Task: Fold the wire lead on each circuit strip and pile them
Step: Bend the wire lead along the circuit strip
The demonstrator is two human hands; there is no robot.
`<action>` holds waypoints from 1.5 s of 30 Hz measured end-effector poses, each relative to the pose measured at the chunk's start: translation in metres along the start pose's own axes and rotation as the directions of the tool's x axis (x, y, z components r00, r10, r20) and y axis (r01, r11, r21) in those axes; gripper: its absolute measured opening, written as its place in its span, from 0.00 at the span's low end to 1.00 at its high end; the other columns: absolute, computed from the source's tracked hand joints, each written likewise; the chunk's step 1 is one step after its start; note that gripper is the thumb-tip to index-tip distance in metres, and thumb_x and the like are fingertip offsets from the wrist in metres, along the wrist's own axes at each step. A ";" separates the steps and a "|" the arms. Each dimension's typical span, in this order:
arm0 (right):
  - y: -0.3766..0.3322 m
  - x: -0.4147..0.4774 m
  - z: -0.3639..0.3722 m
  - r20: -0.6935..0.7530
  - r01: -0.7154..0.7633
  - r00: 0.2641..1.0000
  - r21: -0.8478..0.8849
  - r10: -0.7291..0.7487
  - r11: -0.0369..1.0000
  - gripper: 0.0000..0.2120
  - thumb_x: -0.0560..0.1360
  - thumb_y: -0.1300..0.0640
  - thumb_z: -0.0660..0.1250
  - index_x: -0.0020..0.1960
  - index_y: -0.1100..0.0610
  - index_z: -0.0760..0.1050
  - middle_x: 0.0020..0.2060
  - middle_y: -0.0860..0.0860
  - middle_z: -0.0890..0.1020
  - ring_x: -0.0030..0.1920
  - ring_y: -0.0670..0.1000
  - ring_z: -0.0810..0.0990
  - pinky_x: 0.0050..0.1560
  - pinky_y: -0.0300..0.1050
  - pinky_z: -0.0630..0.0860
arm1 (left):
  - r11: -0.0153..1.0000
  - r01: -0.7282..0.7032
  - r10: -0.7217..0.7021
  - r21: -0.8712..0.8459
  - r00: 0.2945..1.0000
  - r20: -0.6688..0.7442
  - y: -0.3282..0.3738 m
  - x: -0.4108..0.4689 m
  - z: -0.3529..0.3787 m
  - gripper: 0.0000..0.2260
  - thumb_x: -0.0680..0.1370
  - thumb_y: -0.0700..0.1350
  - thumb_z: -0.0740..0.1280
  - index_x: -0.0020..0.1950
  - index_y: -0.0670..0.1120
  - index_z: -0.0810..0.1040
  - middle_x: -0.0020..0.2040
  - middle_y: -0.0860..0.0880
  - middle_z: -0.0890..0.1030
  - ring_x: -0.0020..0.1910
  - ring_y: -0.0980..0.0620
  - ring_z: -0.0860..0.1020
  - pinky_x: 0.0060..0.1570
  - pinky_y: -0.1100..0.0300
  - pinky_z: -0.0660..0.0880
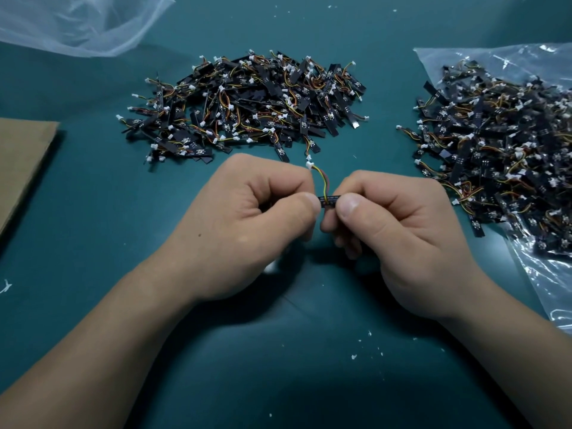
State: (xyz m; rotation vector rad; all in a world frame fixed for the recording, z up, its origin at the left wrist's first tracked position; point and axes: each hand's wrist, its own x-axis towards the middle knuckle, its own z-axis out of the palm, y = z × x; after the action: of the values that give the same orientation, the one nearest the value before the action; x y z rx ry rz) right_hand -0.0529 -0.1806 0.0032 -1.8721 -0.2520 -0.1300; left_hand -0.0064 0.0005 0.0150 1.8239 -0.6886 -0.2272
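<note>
I see one black circuit strip lying level at the centre of my view, only its short middle showing, and its wire lead (red, yellow and dark strands) rises from it toward 12 o'clock, bending left to a small white plug at the tip. At 12 o'clock a loose heap of strips lies spread on the green mat, black bars crossing every way with white plugs poking out. At 3 o'clock a second heap lies tangled on clear plastic.
</note>
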 end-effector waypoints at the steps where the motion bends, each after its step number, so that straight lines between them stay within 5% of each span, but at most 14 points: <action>1: 0.000 0.000 0.000 0.001 0.002 1.000 0.000 -0.002 1.000 0.12 0.78 0.52 0.61 0.38 0.51 0.78 0.30 0.52 0.79 0.29 0.55 0.75 0.30 0.54 0.72 | 1.000 0.001 -0.001 0.001 1.000 0.003 0.000 0.000 0.000 0.13 0.75 0.39 0.63 0.31 0.38 0.74 0.25 0.41 0.70 0.26 0.42 0.68 0.26 0.52 0.63; 9: 0.000 0.000 -0.001 0.007 -0.030 1.000 0.032 0.030 0.999 0.13 0.78 0.52 0.61 0.38 0.52 0.79 0.31 0.53 0.80 0.30 0.55 0.76 0.30 0.54 0.73 | 1.000 -0.007 0.007 0.014 1.000 0.010 -0.001 -0.001 0.000 0.14 0.75 0.44 0.64 0.31 0.39 0.73 0.25 0.41 0.70 0.26 0.41 0.69 0.26 0.52 0.64; 20: 0.001 0.000 -0.002 0.009 -0.038 0.999 0.049 0.038 0.998 0.13 0.77 0.52 0.62 0.38 0.54 0.80 0.30 0.56 0.79 0.29 0.58 0.75 0.29 0.55 0.71 | 0.998 -0.023 0.022 0.055 1.000 0.015 -0.001 -0.001 0.001 0.13 0.75 0.39 0.63 0.30 0.39 0.72 0.24 0.43 0.70 0.25 0.44 0.68 0.25 0.53 0.64; 33: 0.000 -0.001 -0.002 0.021 -0.044 0.999 0.091 0.042 0.995 0.13 0.77 0.52 0.62 0.38 0.54 0.79 0.31 0.55 0.79 0.29 0.54 0.76 0.29 0.46 0.72 | 0.998 -0.055 0.055 0.039 0.998 0.001 -0.003 -0.001 0.001 0.13 0.75 0.41 0.64 0.30 0.39 0.73 0.24 0.43 0.70 0.25 0.46 0.67 0.25 0.56 0.63; 37: 0.000 -0.001 -0.003 0.034 -0.048 0.998 0.083 0.045 0.995 0.13 0.77 0.52 0.62 0.38 0.55 0.80 0.31 0.56 0.79 0.29 0.57 0.76 0.28 0.51 0.72 | 0.996 -0.073 0.073 0.044 0.997 0.000 -0.004 -0.002 0.001 0.14 0.75 0.44 0.63 0.30 0.41 0.72 0.24 0.45 0.69 0.24 0.50 0.66 0.25 0.60 0.62; 45: -0.003 -0.001 -0.006 0.176 0.027 0.984 -0.028 -0.022 0.999 0.16 0.77 0.52 0.59 0.31 0.50 0.70 0.24 0.54 0.70 0.27 0.49 0.68 0.31 0.42 0.64 | 0.994 -0.104 0.104 0.027 0.994 -0.013 -0.004 -0.002 -0.001 0.13 0.73 0.45 0.60 0.28 0.46 0.65 0.25 0.53 0.61 0.27 0.59 0.60 0.28 0.66 0.59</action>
State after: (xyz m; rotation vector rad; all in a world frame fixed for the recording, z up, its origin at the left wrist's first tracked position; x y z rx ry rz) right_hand -0.0545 -0.1857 0.0078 -1.9132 -0.3968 0.0153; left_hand -0.0062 0.0035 0.0111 1.8074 -0.7777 -0.1369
